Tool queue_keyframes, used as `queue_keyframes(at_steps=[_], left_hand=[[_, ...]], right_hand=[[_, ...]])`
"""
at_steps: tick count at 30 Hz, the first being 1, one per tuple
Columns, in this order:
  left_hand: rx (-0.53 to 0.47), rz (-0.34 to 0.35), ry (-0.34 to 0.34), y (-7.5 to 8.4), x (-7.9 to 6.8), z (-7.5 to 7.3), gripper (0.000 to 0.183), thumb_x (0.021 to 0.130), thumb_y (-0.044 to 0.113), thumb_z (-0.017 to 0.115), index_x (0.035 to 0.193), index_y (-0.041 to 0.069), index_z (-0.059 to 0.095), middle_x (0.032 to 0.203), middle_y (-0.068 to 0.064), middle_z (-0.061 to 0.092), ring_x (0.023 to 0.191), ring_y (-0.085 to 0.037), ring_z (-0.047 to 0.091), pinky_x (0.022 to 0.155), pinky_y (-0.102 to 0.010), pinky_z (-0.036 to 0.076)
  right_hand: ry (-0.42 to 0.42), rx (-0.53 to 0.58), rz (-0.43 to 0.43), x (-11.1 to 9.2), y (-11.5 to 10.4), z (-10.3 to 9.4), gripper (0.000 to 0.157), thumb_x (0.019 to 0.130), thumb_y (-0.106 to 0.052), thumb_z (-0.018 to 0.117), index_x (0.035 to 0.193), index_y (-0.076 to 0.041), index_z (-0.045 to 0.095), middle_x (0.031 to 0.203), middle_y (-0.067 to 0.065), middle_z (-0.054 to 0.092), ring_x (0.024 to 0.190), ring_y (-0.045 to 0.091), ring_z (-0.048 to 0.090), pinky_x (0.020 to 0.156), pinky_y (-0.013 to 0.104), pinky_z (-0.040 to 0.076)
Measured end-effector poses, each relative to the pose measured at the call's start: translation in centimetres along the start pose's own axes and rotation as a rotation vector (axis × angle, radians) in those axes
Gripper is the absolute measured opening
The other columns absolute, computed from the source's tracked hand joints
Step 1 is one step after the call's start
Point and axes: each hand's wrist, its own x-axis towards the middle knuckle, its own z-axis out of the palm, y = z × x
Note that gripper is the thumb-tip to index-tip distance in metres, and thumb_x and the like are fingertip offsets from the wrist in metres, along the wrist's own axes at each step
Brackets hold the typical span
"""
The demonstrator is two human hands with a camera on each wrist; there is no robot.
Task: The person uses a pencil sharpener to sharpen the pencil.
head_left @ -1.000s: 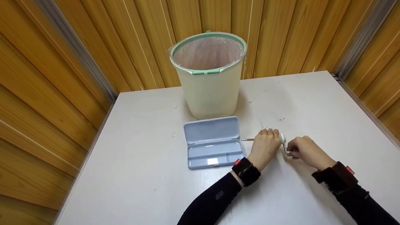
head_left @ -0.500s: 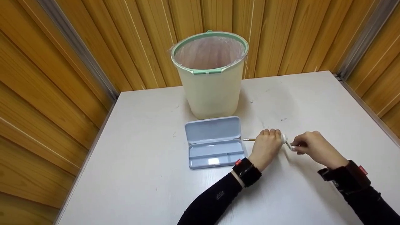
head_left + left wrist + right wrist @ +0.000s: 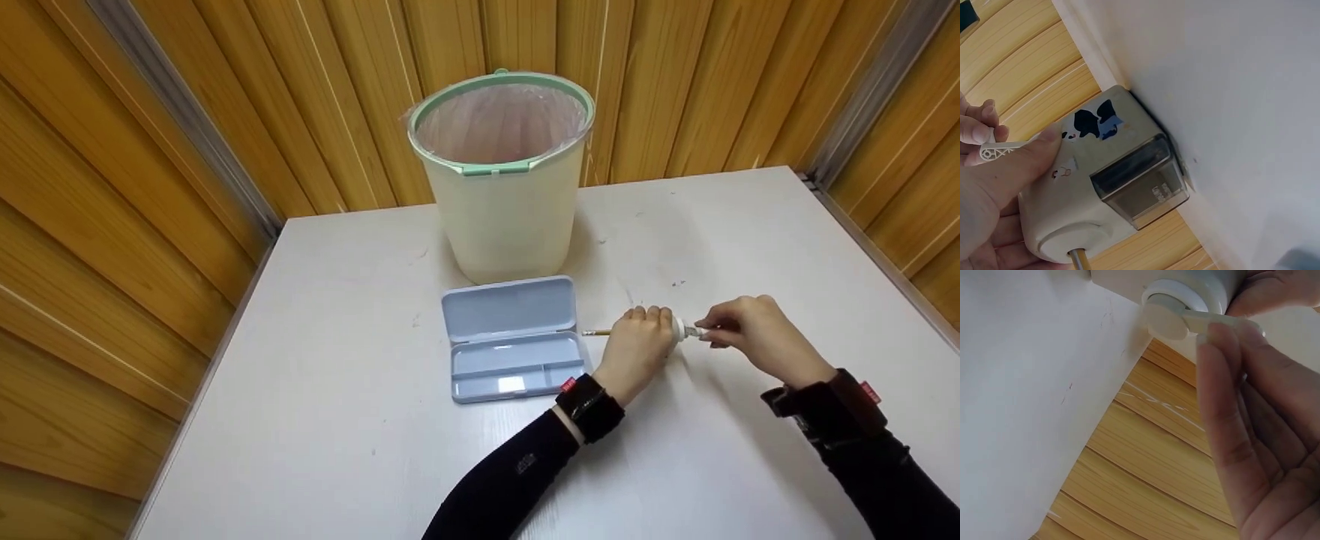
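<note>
Left hand (image 3: 637, 346) grips the sharpener (image 3: 1086, 191) on the tabletop (image 3: 337, 337), right hand (image 3: 765, 337) pinches its crank (image 3: 1197, 322). Pencil (image 3: 598, 333) in the sharpener's hole, tail toward the pencil case (image 3: 511, 312). Smoky drawer (image 3: 1143, 194), contents hard to make out. Pencil case is blue, open, three compartments in its base. Behind it: bin (image 3: 510, 225), thin plastic liner (image 3: 499, 124) inside.

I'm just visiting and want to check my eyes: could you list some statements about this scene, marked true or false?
1. The left hand grips an off-white, boxy pencil sharpener. True.
2. The right hand pinches the sharpener's off-white plastic crank. True.
3. An open light-blue plastic case lies in front of the cream plastic bin. True.
4. A pencil lies in the case. False: the slim yellow pencil sits in the sharpener.
5. The bin is unlined. False: it has a translucent plastic liner.
</note>
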Motion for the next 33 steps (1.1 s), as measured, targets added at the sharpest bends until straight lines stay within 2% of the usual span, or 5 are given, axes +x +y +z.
queue_keyframes(at_steps=[7, 17, 22, 29, 33], left_hand=[[-0.008, 0.01, -0.019, 0.0, 0.2, -0.1, 0.023, 0.091, 0.021, 0.061, 0.112, 0.018, 0.07, 0.096, 0.01, 0.072, 0.079, -0.004, 0.067, 0.071, -0.015, 0.055], [0.005, 0.016, -0.005, -0.1, 0.1, 0.0, 0.025, 0.088, 0.023, 0.063, 0.111, 0.018, 0.07, 0.095, 0.011, 0.072, 0.078, -0.004, 0.066, 0.068, -0.015, 0.055], [0.012, 0.021, 0.014, -0.2, 0.1, 0.2, 0.022, 0.089, 0.024, 0.063, 0.109, 0.019, 0.071, 0.095, 0.011, 0.072, 0.077, -0.003, 0.066, 0.068, -0.014, 0.054], [0.013, 0.029, 0.029, -0.2, 0.1, 0.2, 0.02, 0.09, 0.022, 0.061, 0.107, 0.019, 0.071, 0.093, 0.012, 0.072, 0.078, -0.003, 0.065, 0.072, -0.015, 0.054], [-0.001, 0.027, 0.025, -0.4, 0.1, 0.2, 0.02, 0.09, 0.019, 0.06, 0.107, 0.019, 0.071, 0.093, 0.011, 0.071, 0.078, -0.003, 0.065, 0.071, -0.015, 0.053]], right_hand=[[0.133, -0.071, -0.074, 0.9, 0.1, 0.3, 0.009, 0.073, 0.009, 0.075, 0.081, 0.006, 0.072, 0.079, 0.02, 0.073, 0.062, 0.02, 0.07, 0.057, 0.021, 0.054], [0.165, -0.165, -0.078, 2.3, 0.3, 0.7, 0.007, 0.076, 0.003, 0.075, 0.081, 0.004, 0.071, 0.078, 0.018, 0.073, 0.065, 0.026, 0.068, 0.056, 0.028, 0.05], [0.228, -0.18, -0.066, 3.5, 1.0, 1.9, 0.007, 0.078, 0.006, 0.073, 0.084, 0.007, 0.07, 0.081, 0.022, 0.073, 0.071, 0.035, 0.07, 0.062, 0.042, 0.055], [0.184, -0.136, -0.012, 4.6, 2.7, 3.3, 0.007, 0.08, 0.009, 0.07, 0.087, 0.01, 0.07, 0.082, 0.025, 0.072, 0.069, 0.033, 0.069, 0.061, 0.038, 0.055], [0.135, -0.115, 0.017, 5.0, 3.2, 3.9, 0.007, 0.082, 0.009, 0.069, 0.088, 0.011, 0.07, 0.087, 0.028, 0.071, 0.076, 0.039, 0.07, 0.066, 0.044, 0.058]])
